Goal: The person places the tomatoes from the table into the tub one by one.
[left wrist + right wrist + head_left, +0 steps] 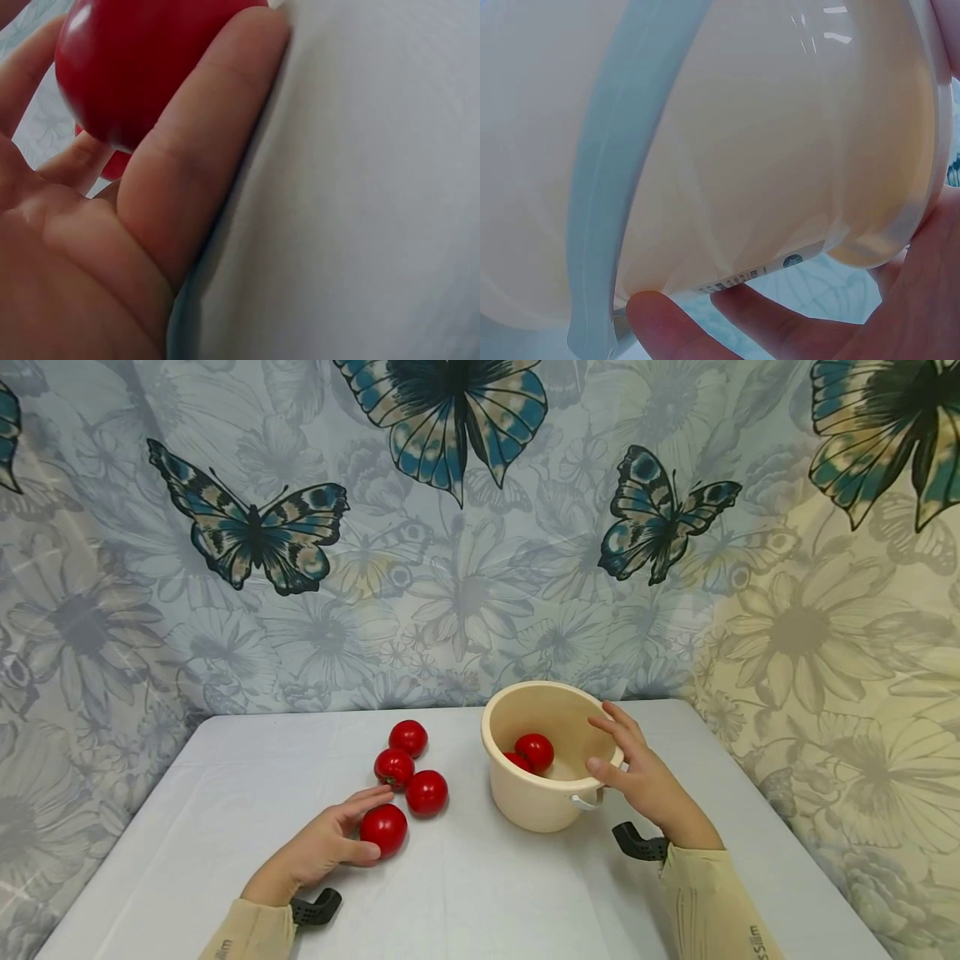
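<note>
A round red tomato (384, 830) is gripped by the left hand (318, 847), seemingly ready for lifting; a cream plastic bucket (525, 802) is held by the right hand (651, 783).

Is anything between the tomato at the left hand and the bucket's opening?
Yes. Another tomato lies just beyond the left hand's tomato, towards the bucket, roughly in the direct line. Past it, the bucket's raised rim is in between. The right hand is on the opposite side, off that path.
</note>
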`<state>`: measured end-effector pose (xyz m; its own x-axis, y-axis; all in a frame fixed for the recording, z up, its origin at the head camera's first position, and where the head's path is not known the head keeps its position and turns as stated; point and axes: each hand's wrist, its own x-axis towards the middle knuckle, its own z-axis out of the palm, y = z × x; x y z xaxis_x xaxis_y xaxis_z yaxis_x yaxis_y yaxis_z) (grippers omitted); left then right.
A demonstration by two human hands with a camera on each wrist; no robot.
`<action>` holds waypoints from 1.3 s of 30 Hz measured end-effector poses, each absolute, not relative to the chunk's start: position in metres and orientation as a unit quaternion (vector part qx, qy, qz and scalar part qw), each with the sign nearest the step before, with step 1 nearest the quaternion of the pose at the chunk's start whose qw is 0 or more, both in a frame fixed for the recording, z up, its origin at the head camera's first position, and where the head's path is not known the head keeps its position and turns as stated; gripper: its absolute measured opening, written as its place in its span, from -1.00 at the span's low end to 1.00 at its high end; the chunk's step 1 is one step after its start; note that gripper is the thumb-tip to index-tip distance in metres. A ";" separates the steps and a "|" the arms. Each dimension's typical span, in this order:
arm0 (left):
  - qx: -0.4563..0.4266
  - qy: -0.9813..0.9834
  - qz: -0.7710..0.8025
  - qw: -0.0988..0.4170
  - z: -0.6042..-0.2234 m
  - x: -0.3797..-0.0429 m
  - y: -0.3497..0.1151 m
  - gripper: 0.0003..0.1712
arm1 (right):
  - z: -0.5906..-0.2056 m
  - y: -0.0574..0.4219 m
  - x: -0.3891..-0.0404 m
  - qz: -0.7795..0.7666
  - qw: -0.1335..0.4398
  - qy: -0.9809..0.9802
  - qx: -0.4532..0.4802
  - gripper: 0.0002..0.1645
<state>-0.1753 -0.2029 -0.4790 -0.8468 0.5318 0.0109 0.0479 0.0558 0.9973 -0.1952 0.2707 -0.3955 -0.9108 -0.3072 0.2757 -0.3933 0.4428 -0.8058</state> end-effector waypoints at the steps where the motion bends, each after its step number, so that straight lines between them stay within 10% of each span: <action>1: 0.204 0.706 0.652 0.186 -0.479 -0.175 -0.203 -0.13 | -0.396 0.271 -0.195 0.486 0.044 -0.848 0.206 -0.25; 39: 0.218 0.794 0.553 0.123 -0.482 -0.172 -0.180 -0.46 | -0.395 0.271 -0.196 0.481 0.043 -0.851 0.205 -0.27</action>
<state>-0.1723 -0.1801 -0.4816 -0.8744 0.4832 0.0454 0.2100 0.2925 0.9329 -0.1959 0.2710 -0.3948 -0.9118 -0.3085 0.2709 -0.3914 0.4537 -0.8006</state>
